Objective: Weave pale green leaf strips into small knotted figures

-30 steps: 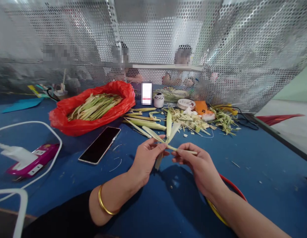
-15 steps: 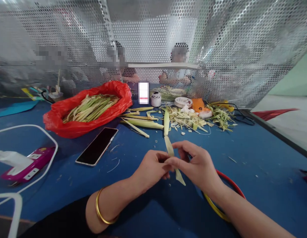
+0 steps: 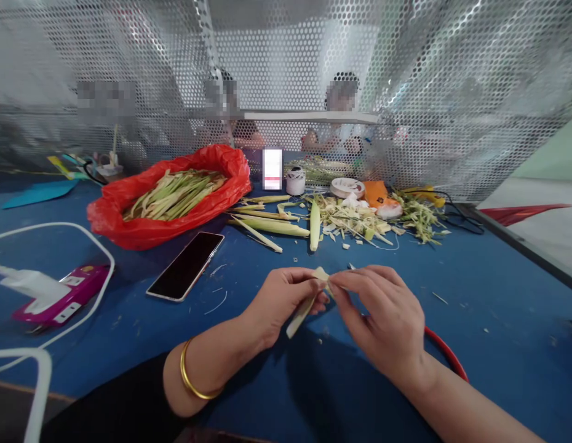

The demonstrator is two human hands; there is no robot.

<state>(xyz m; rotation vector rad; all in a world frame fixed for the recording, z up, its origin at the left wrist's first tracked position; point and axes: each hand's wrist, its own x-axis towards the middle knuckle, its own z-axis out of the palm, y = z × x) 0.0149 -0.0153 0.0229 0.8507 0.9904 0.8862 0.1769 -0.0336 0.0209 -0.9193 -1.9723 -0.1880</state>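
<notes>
Over the blue table, my left hand (image 3: 279, 301) is closed on a pale green husk strip (image 3: 299, 319), whose lower end slants down to the left. My right hand (image 3: 390, 320) has its thumb and forefinger pinched together at the strip's upper end, which looks bent over between the two hands. Just beyond, a wider green husk piece (image 3: 315, 224) lies on the table. Left of it, several long husks (image 3: 277, 226) are spread out. To their right is a heap of shredded husk bits (image 3: 355, 218).
A red plastic bag (image 3: 111, 227) full of husk leaves stands back left, behind a phone (image 3: 187, 267). At far left lies a purple power strip (image 3: 90, 280) with a white cable. A white jar (image 3: 296, 181) and tape roll (image 3: 347, 187) sit before the perforated metal screen (image 3: 290, 61).
The strip has swung round: its lower end pointed down right and now points down left. My right hand has shifted right, and its fingers now pinch the upper end.
</notes>
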